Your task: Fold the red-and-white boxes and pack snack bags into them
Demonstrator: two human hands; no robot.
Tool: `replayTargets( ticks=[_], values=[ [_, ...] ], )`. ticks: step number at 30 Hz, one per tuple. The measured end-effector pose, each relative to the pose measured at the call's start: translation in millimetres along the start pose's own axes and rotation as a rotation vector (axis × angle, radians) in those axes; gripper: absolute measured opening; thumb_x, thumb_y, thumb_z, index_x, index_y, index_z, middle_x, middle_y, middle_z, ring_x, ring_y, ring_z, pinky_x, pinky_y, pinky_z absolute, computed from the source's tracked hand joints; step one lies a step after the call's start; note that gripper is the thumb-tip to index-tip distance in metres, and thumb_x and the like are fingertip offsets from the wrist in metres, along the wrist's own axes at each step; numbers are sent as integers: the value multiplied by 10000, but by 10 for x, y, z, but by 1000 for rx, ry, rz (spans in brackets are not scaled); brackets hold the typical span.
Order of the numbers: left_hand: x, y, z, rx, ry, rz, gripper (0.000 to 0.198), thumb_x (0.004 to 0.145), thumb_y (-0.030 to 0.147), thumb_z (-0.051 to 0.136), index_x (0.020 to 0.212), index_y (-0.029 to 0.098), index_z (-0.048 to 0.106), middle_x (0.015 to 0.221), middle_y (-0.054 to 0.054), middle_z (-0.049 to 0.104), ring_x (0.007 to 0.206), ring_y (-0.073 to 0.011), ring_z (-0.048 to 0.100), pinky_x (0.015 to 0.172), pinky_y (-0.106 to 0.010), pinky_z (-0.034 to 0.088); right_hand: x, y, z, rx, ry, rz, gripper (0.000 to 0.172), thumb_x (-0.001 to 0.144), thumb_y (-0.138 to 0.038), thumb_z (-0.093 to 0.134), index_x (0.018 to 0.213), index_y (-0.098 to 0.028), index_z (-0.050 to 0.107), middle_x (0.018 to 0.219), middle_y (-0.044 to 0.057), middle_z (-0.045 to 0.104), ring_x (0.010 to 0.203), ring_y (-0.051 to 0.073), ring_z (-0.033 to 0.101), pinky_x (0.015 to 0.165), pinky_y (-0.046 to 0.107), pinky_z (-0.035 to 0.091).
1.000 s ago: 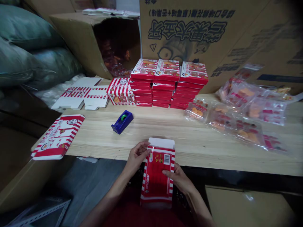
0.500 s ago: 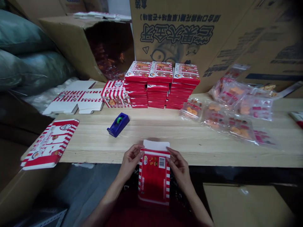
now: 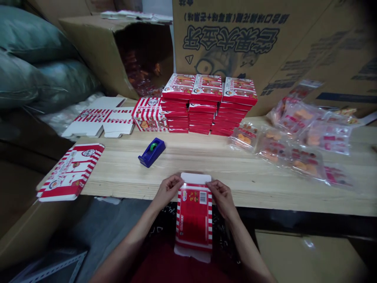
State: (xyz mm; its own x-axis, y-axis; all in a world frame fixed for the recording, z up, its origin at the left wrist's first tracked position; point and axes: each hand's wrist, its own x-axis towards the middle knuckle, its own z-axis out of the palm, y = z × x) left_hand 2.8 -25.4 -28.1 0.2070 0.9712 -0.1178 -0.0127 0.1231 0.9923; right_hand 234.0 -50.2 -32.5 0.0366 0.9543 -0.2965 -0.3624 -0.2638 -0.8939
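Observation:
Between my hands is a red and white striped cardboard box [image 3: 193, 220], its back with a barcode facing up and a white flap standing out at each end. My left hand [image 3: 169, 190] pinches the far left corner beside the upper flap. On the far right corner, my right hand [image 3: 221, 196] grips the same box with thumb and fingers. The box hangs over the table's front edge, above my lap. A blue tape dispenser [image 3: 152, 152] with a green core stands on the table ahead and to the left.
Stacked red boxes [image 3: 206, 106] stand at the table's back. Flattened striped cartons [image 3: 72, 173] lie on the left, with more unfolded cartons [image 3: 101, 118] behind. Clear packets of orange pieces [image 3: 300, 137] spread over the right. Large brown cartons [image 3: 235, 43] rise behind the wooden table [image 3: 118, 173].
My fingers have shifted to the box's far corners beside the flap. The near flap now shows at the bottom. The view has turned slightly, so the table things appear farther right.

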Motion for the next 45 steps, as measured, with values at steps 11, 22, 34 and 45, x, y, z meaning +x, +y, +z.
replayTargets(
  ticks=[11,22,34,45],
  values=[
    [115,-81,100,-517,-129,-331,412,760,313,853,1136,178,750,1031,-98,779,862,-203,721,790,-294,555,127,-202,-206,78,-278,281,553,739,-394,884,1242,-238,718,1072,72,819,896,227,791,818,330,638],
    [135,-151,-28,-7,-261,-11,308,953,389,647,1181,240,791,1360,-94,703,1312,-290,610,1167,-446,411,39,63,-281,-298,-144,-102,306,826,-521,797,1009,-280,838,1169,74,800,1203,302,688,1116,475,481],
    [190,198,14,139,-476,-48,368,923,430,707,1226,229,761,1198,-91,779,1044,-252,728,898,-356,563,121,-409,-289,-413,-518,-4,285,859,-479,785,1053,-270,791,1165,54,796,1081,238,744,1001,434,554],
    [381,86,76,267,-319,-41,307,908,444,690,1073,231,835,927,-82,812,825,-261,724,703,-312,533,424,-234,-288,-431,-468,-8,362,845,-555,756,984,-228,827,886,33,832,752,199,759,724,326,598]
  ],
)
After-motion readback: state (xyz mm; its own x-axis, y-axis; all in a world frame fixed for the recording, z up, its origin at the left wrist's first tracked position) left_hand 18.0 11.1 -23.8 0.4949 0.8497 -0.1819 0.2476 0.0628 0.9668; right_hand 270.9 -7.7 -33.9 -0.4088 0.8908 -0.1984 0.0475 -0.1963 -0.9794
